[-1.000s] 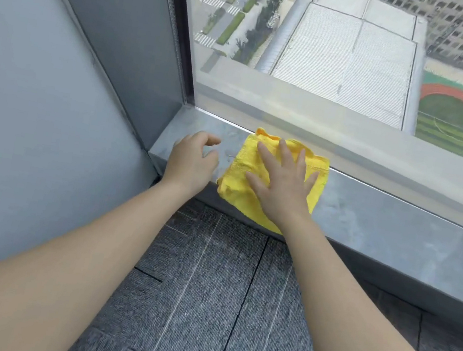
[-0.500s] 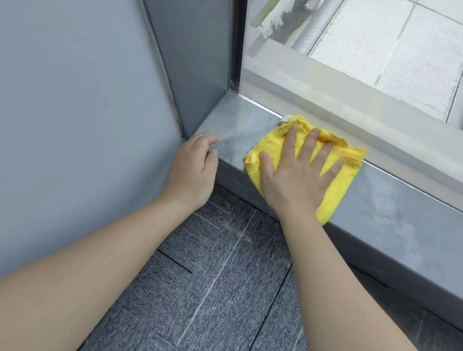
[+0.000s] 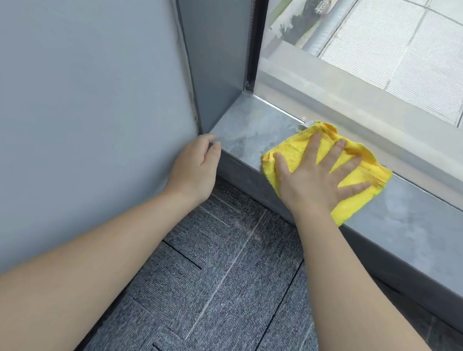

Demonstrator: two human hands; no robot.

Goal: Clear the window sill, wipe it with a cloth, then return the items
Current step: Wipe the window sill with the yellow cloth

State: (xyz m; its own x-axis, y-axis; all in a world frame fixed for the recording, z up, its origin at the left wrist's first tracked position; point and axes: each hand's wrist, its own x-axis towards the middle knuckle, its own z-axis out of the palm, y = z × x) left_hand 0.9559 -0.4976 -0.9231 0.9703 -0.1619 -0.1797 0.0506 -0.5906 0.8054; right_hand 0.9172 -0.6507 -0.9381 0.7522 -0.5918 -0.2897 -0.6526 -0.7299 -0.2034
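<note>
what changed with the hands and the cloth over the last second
The left hand slid off the top of the window sill to its left front corner beside the wall. The right hand spread its fingers wider on the yellow cloth. Nothing was grasped or released. Unchanged: the right palm presses the cloth flat near the sill's left end.

You have 1 view, from the camera on your head. It looks forward and steeply down, close over the window sill [image 3: 249, 130] at its left corner, with the wall [image 3: 66, 84] at left, the carpet [image 3: 221, 294] below and the glass [image 3: 393, 49] above.
</note>
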